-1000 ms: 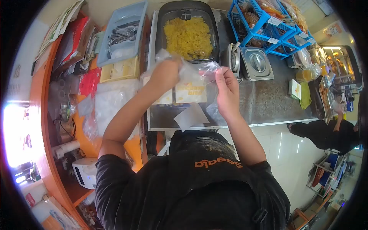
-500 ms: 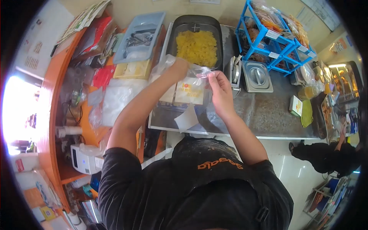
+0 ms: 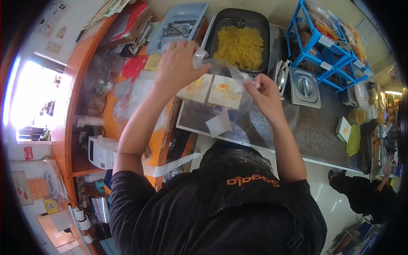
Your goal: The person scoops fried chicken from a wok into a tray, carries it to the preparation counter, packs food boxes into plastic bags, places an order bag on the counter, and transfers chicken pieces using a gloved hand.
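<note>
Bag (image 3: 239, 76): clear plastic, between the two hands above the boxes, its upper edge at the fingers of the right.
Right hand (image 3: 267, 95): nearly closed, thumb and fingers pinching the bag's edge.
Left hand (image 3: 176, 63): half open, thumb held apart from the fingers, clear plastic in that gap (whether it is gripped, I cannot tell).
Boxes (image 3: 227, 91): two, white with yellow print, side by side below and between the hands.
Paper (image 3: 219, 123): white, nearer the body than both hands, by the table's (image 3: 297, 131) front edge.
Tray (image 3: 264, 40): black, beyond the hands, with yellow food (image 3: 240, 46) in it.
Bin (image 3: 200, 13): pale blue, just past the left hand, utensils inside.
Pan (image 3: 306, 87): steel, lidded, to the right of the right hand.
Rack (image 3: 305, 50): blue, beyond the pan, holding packets.
Cloth (image 3: 353, 140): green, well right of the right hand.
</note>
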Demonstrator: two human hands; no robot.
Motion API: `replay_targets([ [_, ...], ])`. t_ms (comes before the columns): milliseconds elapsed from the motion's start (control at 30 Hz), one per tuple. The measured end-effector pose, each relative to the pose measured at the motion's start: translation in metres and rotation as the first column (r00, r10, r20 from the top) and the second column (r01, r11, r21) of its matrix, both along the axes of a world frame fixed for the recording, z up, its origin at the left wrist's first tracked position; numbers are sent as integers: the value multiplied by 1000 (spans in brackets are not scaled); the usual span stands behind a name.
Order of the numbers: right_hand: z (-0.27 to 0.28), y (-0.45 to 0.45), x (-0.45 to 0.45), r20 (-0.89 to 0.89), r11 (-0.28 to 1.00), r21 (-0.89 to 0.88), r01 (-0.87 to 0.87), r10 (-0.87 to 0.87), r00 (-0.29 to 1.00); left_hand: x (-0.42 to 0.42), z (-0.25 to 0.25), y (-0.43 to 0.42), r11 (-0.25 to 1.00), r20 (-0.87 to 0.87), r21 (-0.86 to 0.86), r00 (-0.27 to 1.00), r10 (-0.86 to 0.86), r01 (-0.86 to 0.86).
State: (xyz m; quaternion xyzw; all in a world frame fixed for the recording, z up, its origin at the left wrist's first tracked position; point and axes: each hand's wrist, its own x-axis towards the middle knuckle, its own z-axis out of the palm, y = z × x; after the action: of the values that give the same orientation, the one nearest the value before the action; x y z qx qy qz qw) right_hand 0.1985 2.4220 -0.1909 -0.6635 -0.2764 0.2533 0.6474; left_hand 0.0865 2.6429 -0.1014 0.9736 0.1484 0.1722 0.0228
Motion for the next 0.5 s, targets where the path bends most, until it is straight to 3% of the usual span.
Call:
replay_targets([
  [33, -2, 2, -1, 51, 1000, 9, -5, 5, 999, 2, -33, 11, 993, 155, 121, 988, 0, -19],
  [100, -5, 13, 0, 157, 999, 24, -22, 18, 987, 5, -81, 33, 997, 206, 46, 977, 47, -58],
  [133, -7, 20, -3, 47, 994, 109, -30, 25, 999, 6, -97, 45, 986, 94, -145, 991, 93, -78],
  [167, -1, 17, -3, 27, 995, 62, -80, 78, 997, 4, -104, 52, 938, -23, -327, 993, 112, -114],
  [233, 21, 12, 3, -11, 985, -23, -169, 169, 986, -9, -89, 56, 876, 36, -462, 984, 176, -140],
  [267, 21, 12, 5, 180, 986, 45, -159, 148, 972, -15, -77, 52, 837, 62, -527, 975, 211, -148],
  [333, 21, 21, 14, 534, 965, 188, -180, 53, 844, -31, -39, 34, 781, 209, -621, 974, 85, 65],
  [367, 22, 30, 17, 585, 952, 189, -241, 88, 806, -36, -23, 29, 739, 284, -652, 958, 31, 170],
  [433, 23, 55, 19, 677, 916, 175, -362, 155, 719, -30, -8, 17, 810, 264, -531, 957, -123, 250],
  [467, 14, 71, 16, 612, 881, 196, -431, 234, 756, -27, -6, 10, 834, 246, -467, 949, -195, 293],
  [500, -2, 93, 13, 546, 839, 223, -496, 314, 777, -23, -14, 9, 778, 270, -549, 946, -179, 304],
])
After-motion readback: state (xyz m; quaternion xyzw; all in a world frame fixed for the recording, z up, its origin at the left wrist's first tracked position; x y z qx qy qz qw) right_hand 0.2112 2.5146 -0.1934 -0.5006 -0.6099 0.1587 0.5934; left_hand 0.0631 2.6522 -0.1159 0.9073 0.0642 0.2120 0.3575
